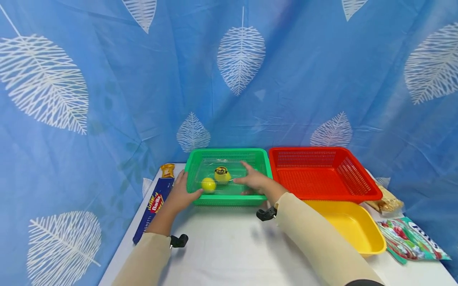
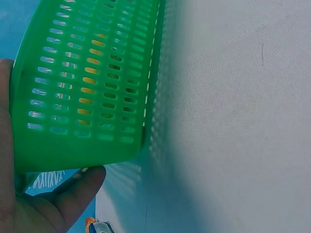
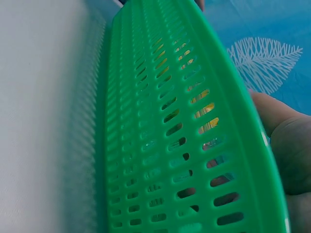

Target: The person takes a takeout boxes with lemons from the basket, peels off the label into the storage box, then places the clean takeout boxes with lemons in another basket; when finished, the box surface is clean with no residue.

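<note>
Green slotted basket [image 1: 229, 198] sits on the white-covered counter [image 1: 229, 242], between the person's two hands. The left hand [image 1: 183, 194] is spread across the basket's front left corner: the thumb reaches over the rim, while the fingers lie along the outside of the end wall, touching it. Its grip is relaxed rather than clenched. The right hand [image 1: 255, 180] reaches over the front right part of the rim, fingers and thumb parted widely above the contents; whether they touch anything inside cannot be told.

Within the basket is a clear plastic container [image 1: 234, 188], with a yellow ball-shaped item [image 1: 208, 185] at its front left and a second yellow item [image 1: 224, 177] further back, beneath a black-and-yellow label [image 1: 222, 170]. Beige sleeves [image 1: 311, 234] cover both forearms, and a black device [image 1: 266, 214] is strapped at each wrist.

To the left of the basket lie a blue Barilla spaghetti box [image 1: 154, 208], set at a slant, and a small orange-gold packet [image 1: 167, 170] behind it. Just beside the basket on the right is a red basket [image 1: 305, 178], with a yellow basin [image 1: 345, 224] in front. Farther right are a gold packet [image 1: 388, 201] and a teal printed bag [image 1: 415, 240]. A blue leaf-patterned curtain [image 1: 290, 79] hangs behind everything.
</note>
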`<action>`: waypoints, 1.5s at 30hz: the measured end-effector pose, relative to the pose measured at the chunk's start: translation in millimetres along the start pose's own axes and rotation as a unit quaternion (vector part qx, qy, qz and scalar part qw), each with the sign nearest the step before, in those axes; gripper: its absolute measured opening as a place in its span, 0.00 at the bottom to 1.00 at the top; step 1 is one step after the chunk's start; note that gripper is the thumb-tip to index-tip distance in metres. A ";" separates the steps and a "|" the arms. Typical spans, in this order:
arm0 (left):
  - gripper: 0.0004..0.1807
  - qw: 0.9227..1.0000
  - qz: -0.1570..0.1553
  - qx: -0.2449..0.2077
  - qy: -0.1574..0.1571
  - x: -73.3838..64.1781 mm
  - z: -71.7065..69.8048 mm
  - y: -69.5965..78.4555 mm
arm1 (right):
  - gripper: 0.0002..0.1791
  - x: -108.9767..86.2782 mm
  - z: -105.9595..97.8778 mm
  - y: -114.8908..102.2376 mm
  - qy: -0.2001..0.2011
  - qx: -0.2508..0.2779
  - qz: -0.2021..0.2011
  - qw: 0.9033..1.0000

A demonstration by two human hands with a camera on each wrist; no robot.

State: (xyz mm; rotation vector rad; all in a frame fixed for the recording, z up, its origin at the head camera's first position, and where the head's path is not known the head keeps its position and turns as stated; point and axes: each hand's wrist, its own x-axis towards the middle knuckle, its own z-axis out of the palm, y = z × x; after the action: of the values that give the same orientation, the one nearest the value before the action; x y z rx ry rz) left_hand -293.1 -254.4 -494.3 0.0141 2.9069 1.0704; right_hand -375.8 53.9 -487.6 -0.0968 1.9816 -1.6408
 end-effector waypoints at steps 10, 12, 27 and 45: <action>0.59 1.000 0.005 -0.002 0.001 -2.3 -0.2 4.0 | 0.57 -9.7 -3.5 -5.5 0.014 0.014 -0.014 1.000; 0.59 1.000 0.005 -0.003 0.003 -3.6 -1.0 4.9 | 0.58 -12.1 -3.8 -9.0 0.015 0.013 -0.018 1.000; 0.58 1.000 0.002 0.018 0.005 -3.9 0.7 3.5 | 0.59 -35.6 -12.4 -27.7 0.036 0.048 -0.035 0.998; 0.59 1.000 0.001 0.011 -0.004 -4.3 0.6 5.3 | 0.58 -86.1 -28.3 -39.7 0.038 0.057 -0.025 0.997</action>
State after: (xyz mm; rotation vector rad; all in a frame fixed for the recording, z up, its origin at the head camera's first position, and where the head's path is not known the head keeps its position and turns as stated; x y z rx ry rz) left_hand -288.8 -250.2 -491.1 0.0224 2.9131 1.0366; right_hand -327.8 103.1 -416.4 -0.0427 1.9497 -1.8112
